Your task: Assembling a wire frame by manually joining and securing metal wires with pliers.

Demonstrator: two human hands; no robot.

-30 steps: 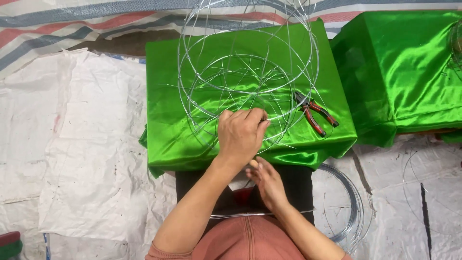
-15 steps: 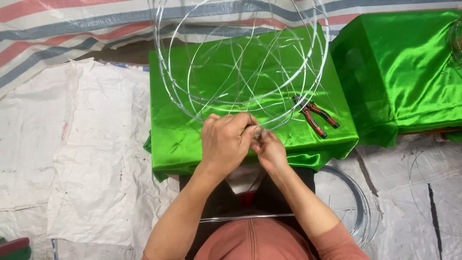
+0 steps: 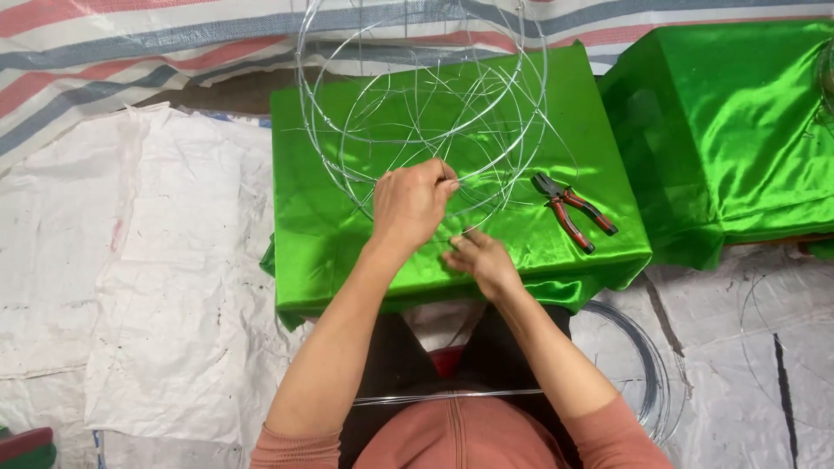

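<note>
Salmon-pink top, short sleeves, bare forearms, dark trousers.

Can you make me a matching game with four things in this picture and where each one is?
Things:
1. round frame of thin silver wire hoops
2. red-handled metal pliers
3. coil of grey wire
4. left hand

Places:
A. on the white sheet on the floor, beside the person's right arm
B. lying flat on the green satin cloth, right of the hands
C. gripping the frame's lower rim
D. standing up on the green cloth, in front of the person

Pairs: 1-D, 2-B, 3-A, 4-C
</note>
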